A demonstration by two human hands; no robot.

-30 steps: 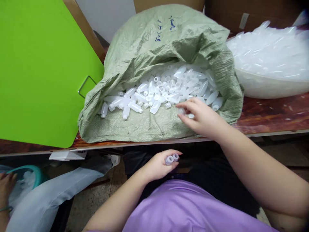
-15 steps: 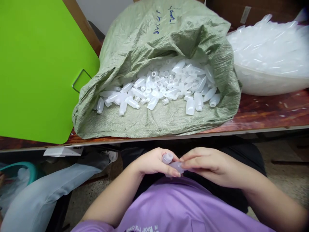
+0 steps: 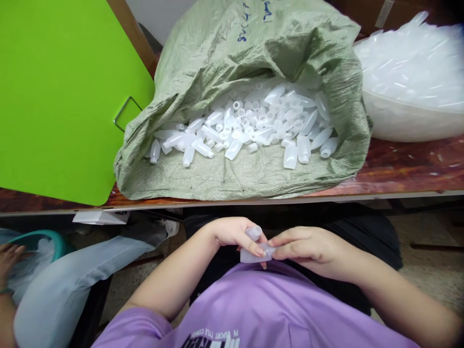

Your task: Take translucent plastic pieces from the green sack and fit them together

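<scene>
My left hand (image 3: 234,232) is closed round two small translucent plastic bottles in front of my lap. One plastic bottle (image 3: 250,256) lies sideways under the thumb, its neck toward the right. The neck of a second bottle (image 3: 254,233) sticks up between thumb and fingers. With its fingertips pinched at the neck of the sideways bottle, my right hand (image 3: 311,247) meets the left; whether a small part sits in that pinch is hidden. Above both hands, a green woven sack (image 3: 203,183) lies on its side, its mouth spilling many similar bottles (image 3: 250,128).
The sack rests on a reddish-brown table (image 3: 409,169). To its right bulges a clear bag of translucent pieces (image 3: 416,82); at left stands a bright green board (image 3: 65,96). Lower left, another person's hand (image 3: 9,261) is at a teal basin (image 3: 54,241), beside a leg in jeans (image 3: 72,285).
My right hand has come down from the sack's mouth to my left hand and now pinches at the bottle neck. The left hand has turned one bottle sideways.
</scene>
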